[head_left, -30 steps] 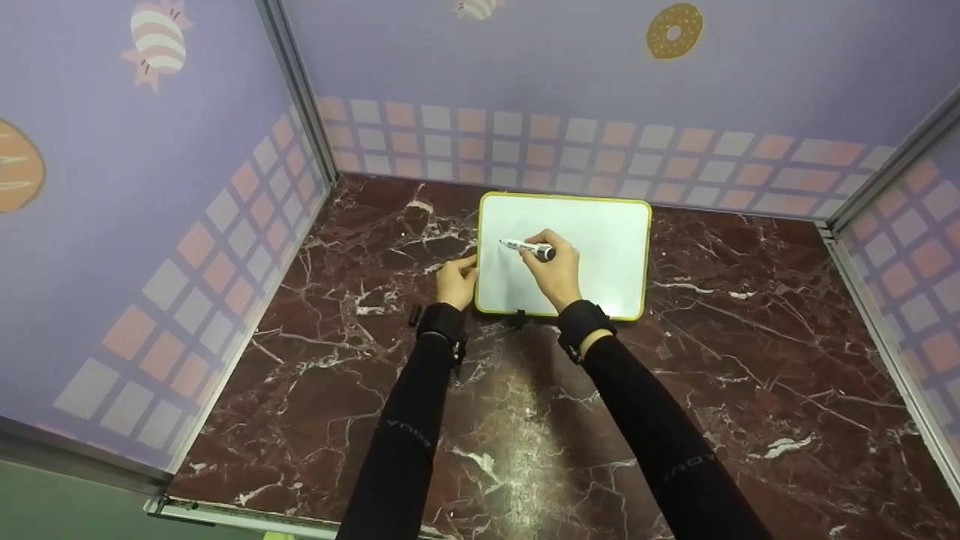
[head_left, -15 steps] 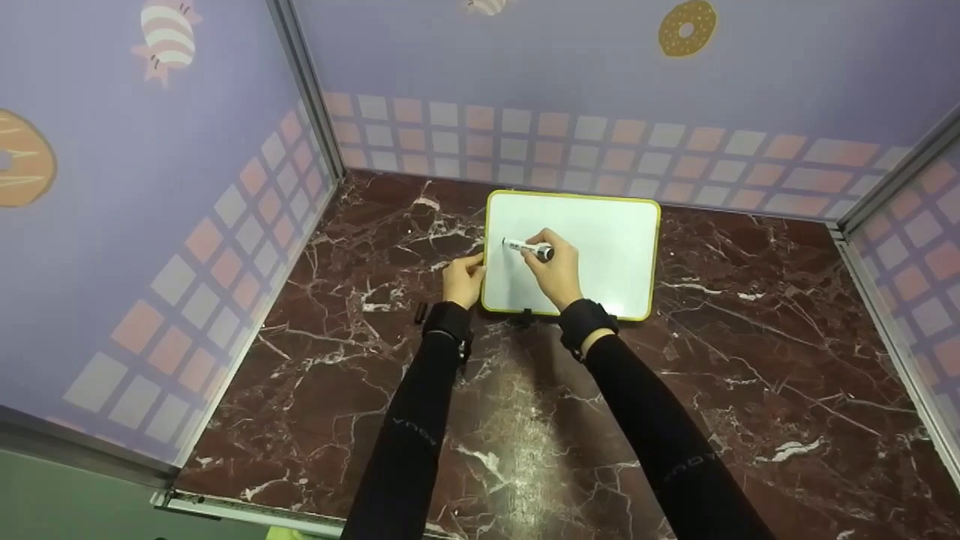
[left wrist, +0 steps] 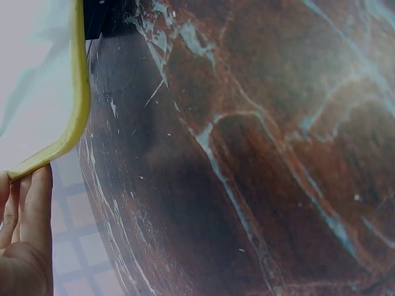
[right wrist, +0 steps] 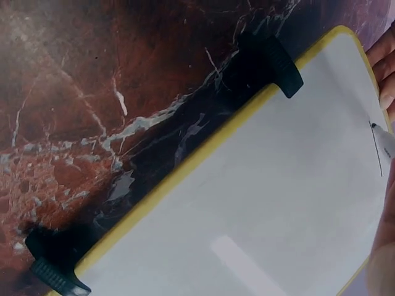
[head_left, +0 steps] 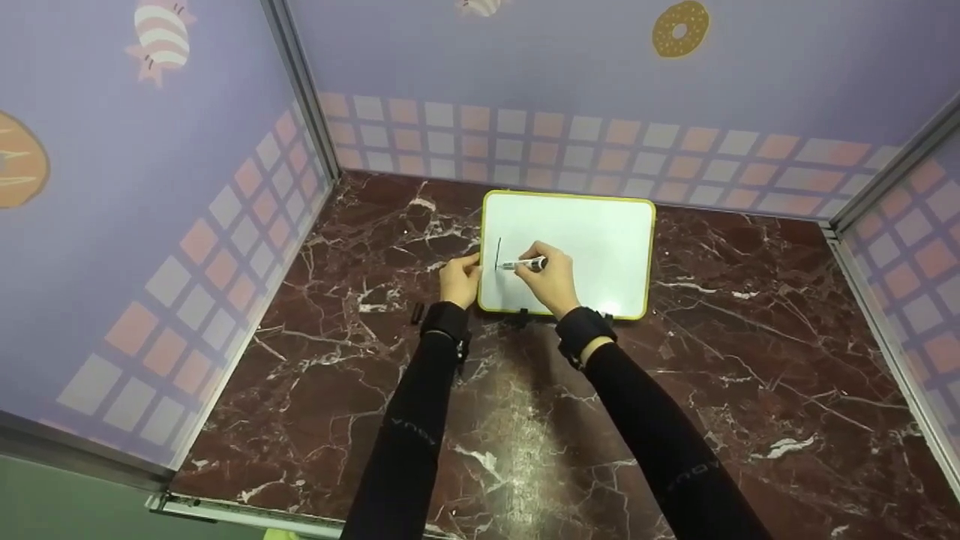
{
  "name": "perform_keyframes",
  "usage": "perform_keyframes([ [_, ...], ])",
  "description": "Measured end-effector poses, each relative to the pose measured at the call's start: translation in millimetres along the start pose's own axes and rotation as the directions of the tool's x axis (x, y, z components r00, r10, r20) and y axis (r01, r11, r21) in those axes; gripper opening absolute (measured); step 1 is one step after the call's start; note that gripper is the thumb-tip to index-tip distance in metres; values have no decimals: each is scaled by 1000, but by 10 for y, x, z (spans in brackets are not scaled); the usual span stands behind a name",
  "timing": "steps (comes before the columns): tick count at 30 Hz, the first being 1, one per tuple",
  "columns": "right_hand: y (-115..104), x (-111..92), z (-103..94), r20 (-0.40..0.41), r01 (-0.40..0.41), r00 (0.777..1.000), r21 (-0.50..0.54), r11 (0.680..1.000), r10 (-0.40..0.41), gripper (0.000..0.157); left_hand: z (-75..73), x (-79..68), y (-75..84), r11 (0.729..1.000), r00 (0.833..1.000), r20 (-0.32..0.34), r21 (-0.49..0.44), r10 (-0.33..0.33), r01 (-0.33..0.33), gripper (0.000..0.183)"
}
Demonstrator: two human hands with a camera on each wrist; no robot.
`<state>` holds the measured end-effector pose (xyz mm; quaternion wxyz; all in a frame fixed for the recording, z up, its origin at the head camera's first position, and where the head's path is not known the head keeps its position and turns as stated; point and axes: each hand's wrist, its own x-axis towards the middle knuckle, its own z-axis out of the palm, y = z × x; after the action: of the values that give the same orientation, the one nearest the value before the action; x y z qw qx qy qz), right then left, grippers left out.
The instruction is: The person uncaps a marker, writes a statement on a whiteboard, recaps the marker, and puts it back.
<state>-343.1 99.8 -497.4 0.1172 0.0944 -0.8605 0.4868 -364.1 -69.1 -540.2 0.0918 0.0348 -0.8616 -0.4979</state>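
Observation:
A whiteboard [head_left: 607, 247] with a yellow frame stands propped up on the marble-patterned table. My right hand [head_left: 551, 281] pinches a white marker [head_left: 534, 263] between thumb and fingers, its dark tip at the board's left part. A thin black line [head_left: 499, 247] runs up from that tip; the right wrist view also shows the line [right wrist: 377, 154] beside the marker [right wrist: 384, 140]. My left hand [head_left: 459, 283] grips the board's left edge. In the left wrist view its fingers [left wrist: 38, 206] lie behind the yellow frame [left wrist: 79, 92], the thumb mostly cut off.
Black feet [right wrist: 271, 65] hold the board's lower edge. A small black cap-like piece [head_left: 418, 313] lies on the table [head_left: 337, 420] left of my left wrist. Patterned purple walls [head_left: 585, 82] rise at the back and both sides.
My right hand has drawn the marker down the board, leaving a near-vertical black line where only a tiny mark showed before. The left hand keeps its hold on the edge.

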Motion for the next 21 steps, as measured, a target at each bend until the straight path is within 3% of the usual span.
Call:
perform_keyframes([
  [5, -6, 10, 2, -64, 2, 998, 34, 999, 0, 6, -2, -10, -10, 1000, 1000, -21, 4, 19, -19, 32],
  [21, 43, 11, 5, -84, 55, 995, 17, 998, -54, 7, 1, -15, -6, 1000, 1000, -4, -16, 12, -12, 33],
])
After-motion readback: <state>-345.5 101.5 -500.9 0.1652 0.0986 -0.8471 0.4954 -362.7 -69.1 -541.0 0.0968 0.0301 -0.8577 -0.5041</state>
